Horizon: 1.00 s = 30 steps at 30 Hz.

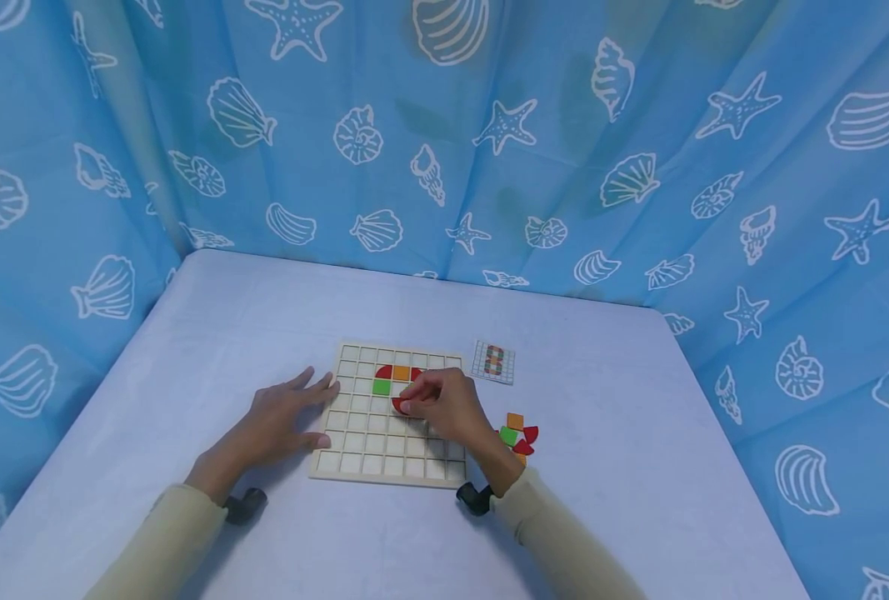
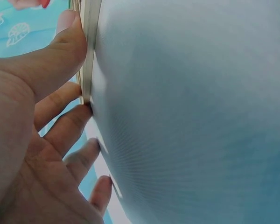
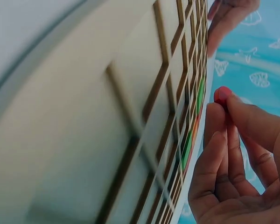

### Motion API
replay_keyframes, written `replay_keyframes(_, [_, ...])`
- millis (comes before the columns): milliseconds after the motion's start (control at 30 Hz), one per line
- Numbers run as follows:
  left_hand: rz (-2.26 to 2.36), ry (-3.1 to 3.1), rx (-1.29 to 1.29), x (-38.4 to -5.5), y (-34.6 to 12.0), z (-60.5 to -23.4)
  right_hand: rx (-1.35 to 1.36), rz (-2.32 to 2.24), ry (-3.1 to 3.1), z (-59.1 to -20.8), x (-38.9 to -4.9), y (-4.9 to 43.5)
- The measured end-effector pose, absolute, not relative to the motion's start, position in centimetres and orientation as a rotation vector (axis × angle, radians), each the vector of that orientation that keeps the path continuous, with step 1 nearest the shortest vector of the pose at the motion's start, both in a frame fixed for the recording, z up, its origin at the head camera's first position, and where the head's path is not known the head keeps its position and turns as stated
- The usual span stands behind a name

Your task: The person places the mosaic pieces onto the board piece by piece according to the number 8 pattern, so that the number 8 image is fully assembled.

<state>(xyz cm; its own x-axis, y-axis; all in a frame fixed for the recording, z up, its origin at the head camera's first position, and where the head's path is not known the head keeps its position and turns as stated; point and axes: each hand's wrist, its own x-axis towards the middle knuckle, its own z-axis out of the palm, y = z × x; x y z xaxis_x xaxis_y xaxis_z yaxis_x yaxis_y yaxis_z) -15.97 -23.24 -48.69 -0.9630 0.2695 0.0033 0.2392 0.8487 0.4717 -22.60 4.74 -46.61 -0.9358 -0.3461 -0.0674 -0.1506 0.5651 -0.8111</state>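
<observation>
Red, flat and round-edged, a small piece (image 1: 398, 406) is pinched by the right hand (image 1: 451, 408) over the pale wooden grid board (image 1: 359, 422); the left hand (image 1: 275, 421), fingers spread, touches the board's edge nearest it. Placement seems in hand; the next move likely calls for squaring the piece to a cell and letting go.
</observation>
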Motion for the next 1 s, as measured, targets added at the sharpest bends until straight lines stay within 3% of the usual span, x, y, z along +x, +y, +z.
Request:
replay_keyframes(567, [0.747,2.946,0.403,-16.2,-23.3,-49.1,-0.436,-1.159,2.689,-47.2,-23.4,0.9])
replay_keyframes(1000, [0.74,2.966,0.433,-16.1,-23.3,-48.8,-0.485,-1.141,2.638,-46.8,-23.3,2.1])
